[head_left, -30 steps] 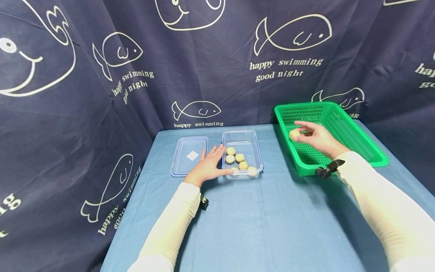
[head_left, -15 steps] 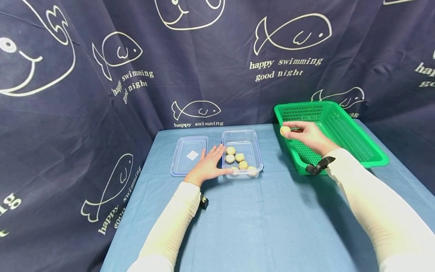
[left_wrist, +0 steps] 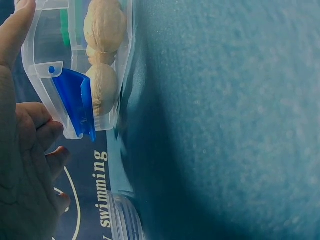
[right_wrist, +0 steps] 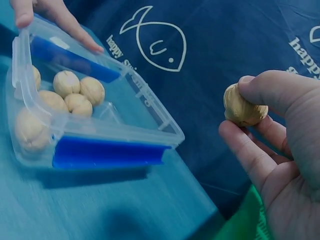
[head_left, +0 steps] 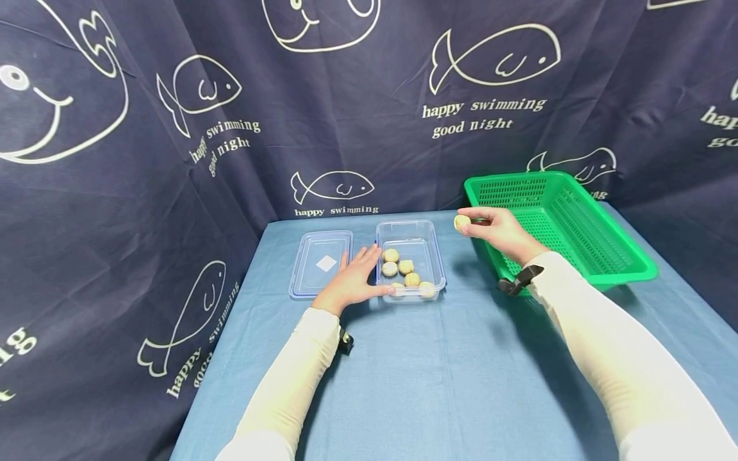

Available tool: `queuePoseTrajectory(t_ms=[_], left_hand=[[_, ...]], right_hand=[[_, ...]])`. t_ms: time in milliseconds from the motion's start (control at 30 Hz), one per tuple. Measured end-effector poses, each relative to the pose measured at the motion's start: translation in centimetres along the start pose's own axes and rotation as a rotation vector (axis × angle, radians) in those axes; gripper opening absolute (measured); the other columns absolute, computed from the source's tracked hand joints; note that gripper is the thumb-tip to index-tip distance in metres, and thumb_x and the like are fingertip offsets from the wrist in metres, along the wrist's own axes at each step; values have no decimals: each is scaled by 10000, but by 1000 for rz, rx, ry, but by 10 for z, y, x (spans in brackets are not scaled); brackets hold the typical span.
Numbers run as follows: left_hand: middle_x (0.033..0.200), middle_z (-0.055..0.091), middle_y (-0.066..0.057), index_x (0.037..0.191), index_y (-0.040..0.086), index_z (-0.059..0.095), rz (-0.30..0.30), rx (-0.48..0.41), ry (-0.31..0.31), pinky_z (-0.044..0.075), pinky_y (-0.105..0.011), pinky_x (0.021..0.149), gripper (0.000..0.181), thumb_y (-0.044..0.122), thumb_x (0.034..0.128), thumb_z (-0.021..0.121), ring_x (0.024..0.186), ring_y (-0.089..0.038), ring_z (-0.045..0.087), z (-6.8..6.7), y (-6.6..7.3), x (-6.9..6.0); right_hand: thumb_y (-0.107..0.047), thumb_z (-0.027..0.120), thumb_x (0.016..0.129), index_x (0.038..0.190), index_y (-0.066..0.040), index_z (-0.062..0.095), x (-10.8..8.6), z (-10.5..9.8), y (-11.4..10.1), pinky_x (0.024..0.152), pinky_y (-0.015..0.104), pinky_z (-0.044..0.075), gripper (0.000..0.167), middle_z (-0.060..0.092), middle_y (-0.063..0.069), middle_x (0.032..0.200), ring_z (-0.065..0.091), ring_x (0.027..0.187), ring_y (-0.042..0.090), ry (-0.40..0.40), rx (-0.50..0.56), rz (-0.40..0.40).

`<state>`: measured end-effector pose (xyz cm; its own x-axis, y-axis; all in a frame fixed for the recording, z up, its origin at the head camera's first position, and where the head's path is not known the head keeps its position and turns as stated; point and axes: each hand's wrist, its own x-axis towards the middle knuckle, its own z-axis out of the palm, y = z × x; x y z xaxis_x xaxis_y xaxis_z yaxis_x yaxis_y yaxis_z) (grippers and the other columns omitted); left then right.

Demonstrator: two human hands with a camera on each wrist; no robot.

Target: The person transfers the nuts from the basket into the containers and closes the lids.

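A walnut (right_wrist: 244,106) is pinched between the thumb and fingers of my right hand (head_left: 500,232), in the air between the green basket and the clear plastic box (head_left: 423,253). Several walnuts (head_left: 406,267) lie in the near and left part of that box, which has blue side clips (right_wrist: 110,151). My left hand (head_left: 353,280) rests against the box's left side. Its fingers are spread, with the thumb at the near left corner and the fingertips along the left rim. In the left wrist view, walnuts (left_wrist: 104,27) show through the box wall.
A green perforated basket (head_left: 625,279) stands at the right; the part of its floor in sight bears no walnuts. Left of the box lies a clear lid (head_left: 311,266) with a blue edge and a white label. A dark fish-print cloth (head_left: 369,115) hangs behind the blue-covered table (head_left: 403,384).
My right hand has moved left with the walnut, from over the green basket past its left rim towards the box. The left hand and the box have stayed in place.
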<state>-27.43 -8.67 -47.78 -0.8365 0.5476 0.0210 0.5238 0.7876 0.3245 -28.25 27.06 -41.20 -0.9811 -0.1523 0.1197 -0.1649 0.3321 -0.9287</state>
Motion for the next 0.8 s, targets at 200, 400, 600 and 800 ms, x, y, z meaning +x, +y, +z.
queuePoseTrajectory(t_ms=[200, 400, 600, 800], left_hand=[[1692, 136, -32, 1625, 103, 203, -2, -13, -1, 13, -627, 1206, 1082, 747, 846, 591, 1549, -314, 146, 1, -2, 0], [1693, 136, -33, 1625, 104, 203, -1, -16, -2, 23, -634, 1204, 1094, 757, 838, 593, 1548, -319, 148, 0, -2, 0], [1695, 126, -25, 1630, 123, 186, -9, -8, -10, 9, -620, 1209, 1091, 761, 841, 587, 1554, -293, 124, 1, -2, -1], [1696, 134, -28, 1633, 137, 182, -8, -2, -8, 10, -620, 1209, 1092, 768, 837, 583, 1554, -291, 124, 1, -2, 0]], right_hand=[[-144, 763, 918, 1355, -21, 634, 4, 15, 0, 827, 189, 535, 472, 693, 103, 1225, 654, 935, 66, -5, 34, -11], [-144, 765, 915, 1351, -5, 634, 6, 30, 1, 834, 184, 530, 476, 710, 71, 1206, 658, 926, 64, -14, 25, -43], [-144, 743, 931, 1377, 6, 608, 8, 43, 1, 841, 187, 533, 490, 651, 153, 1312, 649, 940, 50, -48, 29, -36], [-145, 745, 929, 1370, 8, 614, 13, 55, 1, 844, 203, 540, 485, 625, 190, 1342, 650, 952, 79, -62, 29, -37]])
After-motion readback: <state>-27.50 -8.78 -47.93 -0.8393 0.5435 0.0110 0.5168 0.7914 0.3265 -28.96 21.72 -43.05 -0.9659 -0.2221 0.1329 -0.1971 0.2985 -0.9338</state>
